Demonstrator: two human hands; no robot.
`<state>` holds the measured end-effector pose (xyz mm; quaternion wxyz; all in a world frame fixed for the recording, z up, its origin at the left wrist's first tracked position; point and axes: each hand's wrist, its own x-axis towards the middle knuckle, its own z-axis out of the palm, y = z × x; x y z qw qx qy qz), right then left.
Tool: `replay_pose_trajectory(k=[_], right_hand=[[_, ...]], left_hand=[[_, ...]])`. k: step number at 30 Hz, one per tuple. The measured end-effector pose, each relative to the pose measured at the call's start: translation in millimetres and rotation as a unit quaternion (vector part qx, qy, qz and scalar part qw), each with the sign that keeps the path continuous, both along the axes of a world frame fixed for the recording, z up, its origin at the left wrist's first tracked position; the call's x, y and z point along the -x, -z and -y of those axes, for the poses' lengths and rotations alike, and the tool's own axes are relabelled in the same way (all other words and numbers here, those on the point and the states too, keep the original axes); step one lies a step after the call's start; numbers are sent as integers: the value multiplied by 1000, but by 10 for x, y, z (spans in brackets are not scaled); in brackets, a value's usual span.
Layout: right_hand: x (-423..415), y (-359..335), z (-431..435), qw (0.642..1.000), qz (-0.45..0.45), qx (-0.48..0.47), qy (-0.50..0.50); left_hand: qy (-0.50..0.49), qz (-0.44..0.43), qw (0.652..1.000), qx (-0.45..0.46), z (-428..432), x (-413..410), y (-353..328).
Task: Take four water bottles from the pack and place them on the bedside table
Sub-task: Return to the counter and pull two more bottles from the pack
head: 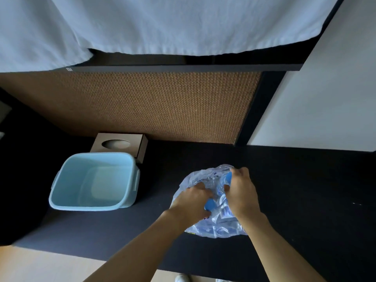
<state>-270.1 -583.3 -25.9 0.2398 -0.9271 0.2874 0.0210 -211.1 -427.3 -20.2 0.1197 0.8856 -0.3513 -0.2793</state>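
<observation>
A plastic-wrapped pack of water bottles [211,226] with blue caps lies on the black table top [305,190], right of centre. My left hand [191,202] presses into the crumpled wrap on the pack's left side, next to a blue cap [210,205]. My right hand [242,192] is closed around a clear bottle [222,184] near the pack's far end, its blue cap just showing above my fingers. The wrap and my hands hide most of the bottles.
A light blue plastic bin [93,182] stands on the table to the left. Behind it sits a brown tissue box [120,144]. A woven panel [152,104] and a dark shelf draped with white cloth [162,25] rise at the back. Pale floor shows below the table's front edge.
</observation>
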Motion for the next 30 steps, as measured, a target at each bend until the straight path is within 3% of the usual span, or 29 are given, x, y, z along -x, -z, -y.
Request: replay_pose_trajectory(k=[5, 12, 19, 25, 30], right_hand=[[19, -8, 138, 998, 30, -57, 9], [297, -603, 370, 965, 232, -110, 56], [339, -2054, 581, 897, 402, -169, 75], [737, -3447, 826, 848, 498, -112, 142], [1720, -4529, 662, 779, 573, -26, 253]], left_hand=[[-95, -32, 992, 72, -110, 51, 0], [-89, 43, 971, 218, -30, -82, -852], [32, -44, 922, 382, 546, -217, -2408], [105, -93, 879, 456, 1051, 82, -3629], [203, -121, 831, 503, 1325, 752, -4453]])
